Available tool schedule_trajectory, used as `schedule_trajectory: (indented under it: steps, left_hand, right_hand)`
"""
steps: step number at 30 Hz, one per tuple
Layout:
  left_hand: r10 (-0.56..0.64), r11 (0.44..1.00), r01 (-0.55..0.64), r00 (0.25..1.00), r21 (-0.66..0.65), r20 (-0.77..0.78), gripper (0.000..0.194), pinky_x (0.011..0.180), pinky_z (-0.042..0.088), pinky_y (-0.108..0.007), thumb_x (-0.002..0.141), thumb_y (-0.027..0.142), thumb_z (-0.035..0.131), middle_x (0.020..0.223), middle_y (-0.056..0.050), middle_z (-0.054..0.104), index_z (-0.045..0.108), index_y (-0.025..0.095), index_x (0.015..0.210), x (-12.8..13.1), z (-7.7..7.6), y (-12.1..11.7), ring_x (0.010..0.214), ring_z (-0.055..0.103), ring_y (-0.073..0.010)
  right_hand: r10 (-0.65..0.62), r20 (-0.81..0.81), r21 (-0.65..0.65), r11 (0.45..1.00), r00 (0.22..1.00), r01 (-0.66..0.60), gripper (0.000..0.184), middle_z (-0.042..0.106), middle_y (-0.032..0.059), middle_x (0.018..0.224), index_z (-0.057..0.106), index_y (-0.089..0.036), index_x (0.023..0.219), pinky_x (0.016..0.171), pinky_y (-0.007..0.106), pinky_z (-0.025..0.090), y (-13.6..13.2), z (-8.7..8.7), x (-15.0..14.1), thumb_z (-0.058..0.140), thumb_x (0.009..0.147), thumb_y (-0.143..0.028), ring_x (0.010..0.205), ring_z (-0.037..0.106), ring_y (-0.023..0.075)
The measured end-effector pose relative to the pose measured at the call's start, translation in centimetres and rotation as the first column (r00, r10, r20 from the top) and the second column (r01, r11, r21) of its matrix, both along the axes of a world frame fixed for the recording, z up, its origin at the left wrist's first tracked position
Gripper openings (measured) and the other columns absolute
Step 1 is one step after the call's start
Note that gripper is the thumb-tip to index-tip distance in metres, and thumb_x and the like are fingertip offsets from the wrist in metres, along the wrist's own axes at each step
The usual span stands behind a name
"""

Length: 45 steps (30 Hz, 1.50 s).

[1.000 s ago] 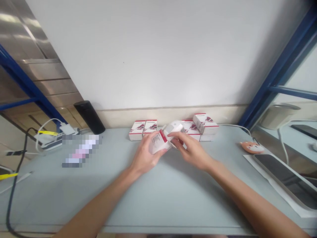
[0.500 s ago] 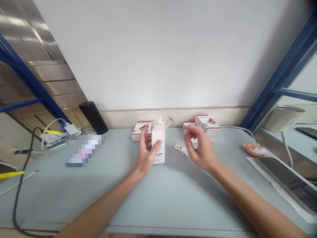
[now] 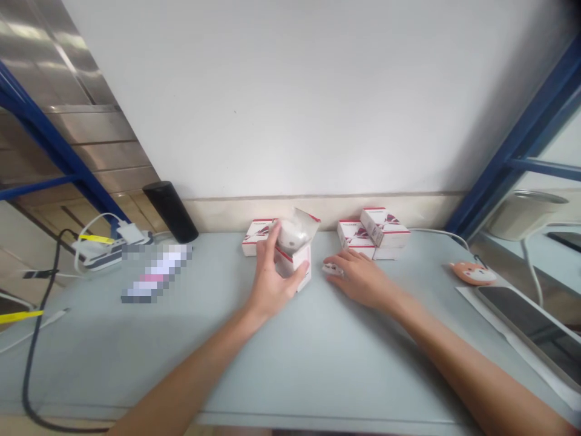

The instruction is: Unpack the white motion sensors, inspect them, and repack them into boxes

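My left hand (image 3: 275,281) is closed around a small white carton (image 3: 302,270) with red print, fingers on its left and thumb on its right side. From the carton's open top sticks a clear plastic bag (image 3: 303,229) with a red edge and something white and rounded inside. To the right, my right hand (image 3: 356,274) rests low over the table, its fingers closed on a small white part (image 3: 333,269) with dark spots. Most of that part is covered by the fingers, so its kind does not show.
Behind my left hand lies a white-and-red box (image 3: 256,239). Several similar boxes (image 3: 385,227) are stacked at the back right. A black cylinder (image 3: 170,212), a power strip (image 3: 113,251) and cables stand left. A phone (image 3: 529,324) and an orange animal-faced case (image 3: 472,272) lie right.
My right hand has come down onto the small white part and taken hold of it. The carton in my left hand has tilted, showing its open top and the bag more clearly.
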<state>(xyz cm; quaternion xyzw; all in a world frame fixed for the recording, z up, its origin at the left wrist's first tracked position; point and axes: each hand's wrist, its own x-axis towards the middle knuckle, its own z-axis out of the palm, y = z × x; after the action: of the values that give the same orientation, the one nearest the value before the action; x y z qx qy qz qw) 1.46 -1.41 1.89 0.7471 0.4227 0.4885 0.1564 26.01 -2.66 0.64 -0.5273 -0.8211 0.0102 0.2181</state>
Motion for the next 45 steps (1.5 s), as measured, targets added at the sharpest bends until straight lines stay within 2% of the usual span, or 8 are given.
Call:
schedule_trajectory:
  steps: [8, 12, 16, 19, 21, 30, 39, 45]
  left_hand:
    - [-0.001, 1.000, 0.001, 0.995, 0.006, -0.097, 0.068, 0.111, 0.049, -0.043, 0.092, 0.035, 0.077, 0.132, -0.009, 0.050, 0.043, 0.035, 0.151, -0.3, 0.3, 0.1, 0.124, 0.057, -0.0256]
    - [0.027, 1.000, -0.026, 0.994, 0.011, -0.103, 0.040, 0.100, 0.054, -0.038, 0.092, 0.035, 0.075, 0.121, -0.006, 0.050, 0.053, 0.028, 0.125, -0.4, 0.3, 0.5, 0.114, 0.061, -0.0226]
    - [0.103, 0.991, -0.084, 0.975, 0.103, -0.195, 0.035, 0.078, 0.057, -0.031, 0.088, 0.039, 0.079, 0.113, -0.004, 0.049, 0.056, 0.027, 0.112, 0.0, 0.3, 0.0, 0.094, 0.063, -0.0189]
    - [0.188, 0.952, -0.102, 0.939, 0.289, -0.289, 0.042, 0.067, 0.055, -0.029, 0.085, 0.041, 0.082, 0.119, -0.006, 0.048, 0.058, 0.028, 0.117, 0.6, 0.0, -0.7, 0.084, 0.062, -0.0168]
    - [0.215, 0.917, -0.074, 0.921, 0.393, -0.326, 0.050, 0.067, 0.057, -0.031, 0.082, 0.040, 0.084, 0.120, -0.007, 0.048, 0.057, 0.029, 0.123, 0.9, -0.4, -1.1, 0.084, 0.062, -0.0179]
    - [0.181, 0.918, -0.046, 0.933, 0.394, -0.313, 0.062, 0.069, 0.062, -0.035, 0.077, 0.031, 0.088, 0.111, -0.007, 0.053, 0.054, 0.028, 0.128, 1.4, 0.0, -1.5, 0.088, 0.068, -0.0229]
    - [0.162, 0.875, 0.053, 0.905, 0.482, -0.393, 0.073, 0.072, 0.061, -0.036, 0.086, 0.050, 0.084, 0.116, -0.008, 0.052, 0.046, 0.030, 0.144, 0.9, -0.3, -1.0, 0.089, 0.066, -0.0223]
    - [0.233, 0.872, 0.008, 0.873, 0.489, -0.430, 0.046, 0.066, 0.053, -0.028, 0.094, 0.049, 0.077, 0.110, -0.003, 0.058, 0.054, 0.031, 0.130, 0.1, 1.1, -0.7, 0.084, 0.068, -0.0179]
  right_hand:
    - [-0.101, -0.092, 0.022, 0.994, 0.991, 0.104, 0.026, 0.078, 0.0062, 0.113, 0.074, -0.027, 0.121, 0.083, 0.038, 0.054, 0.1, 1.4, -0.4, 0.060, 0.101, -0.021, 0.099, 0.074, 0.0259]
    - [-0.117, -0.280, 0.172, 0.970, 0.953, 0.170, 0.022, 0.076, 0.0059, 0.108, 0.075, -0.027, 0.118, 0.076, 0.035, 0.056, 0.1, 1.8, -0.7, 0.059, 0.102, -0.027, 0.092, 0.074, 0.0231]
    - [0.004, -0.514, 0.513, 0.803, 0.858, 0.304, 0.015, 0.074, 0.0074, 0.106, 0.072, -0.025, 0.114, 0.076, 0.037, 0.058, -0.5, 3.4, -1.1, 0.063, 0.101, -0.026, 0.087, 0.071, 0.0214]
    - [0.182, -0.488, 0.729, 0.624, 0.854, 0.284, 0.022, 0.073, 0.0081, 0.104, 0.069, -0.026, 0.113, 0.073, 0.037, 0.059, -1.9, 4.8, -1.8, 0.070, 0.095, -0.014, 0.088, 0.071, 0.0224]
    - [0.259, -0.418, 0.783, 0.589, 0.871, 0.200, 0.032, 0.073, 0.0079, 0.104, 0.067, -0.028, 0.117, 0.075, 0.039, 0.061, -2.9, 5.3, -2.6, 0.072, 0.091, -0.008, 0.090, 0.072, 0.0229]
    - [0.275, -0.459, 0.503, 0.864, 0.845, -0.008, 0.019, 0.073, 0.0050, 0.104, 0.071, -0.025, 0.111, 0.073, 0.029, 0.062, -4.2, 4.8, -4.4, 0.068, 0.098, -0.011, 0.085, 0.073, 0.0165]
    - [0.229, -0.468, 0.376, 0.926, 0.854, -0.042, 0.018, 0.077, 0.0028, 0.103, 0.072, -0.025, 0.111, 0.067, 0.026, 0.059, -4.3, 5.1, -4.1, 0.065, 0.100, -0.012, 0.077, 0.070, 0.0134]
    - [0.221, -0.298, 0.401, 0.912, 0.929, -0.088, 0.029, 0.071, 0.0081, 0.138, 0.067, -0.028, 0.133, 0.110, 0.047, 0.052, -3.6, 5.4, -3.0, 0.060, 0.105, -0.021, 0.126, 0.067, 0.0259]
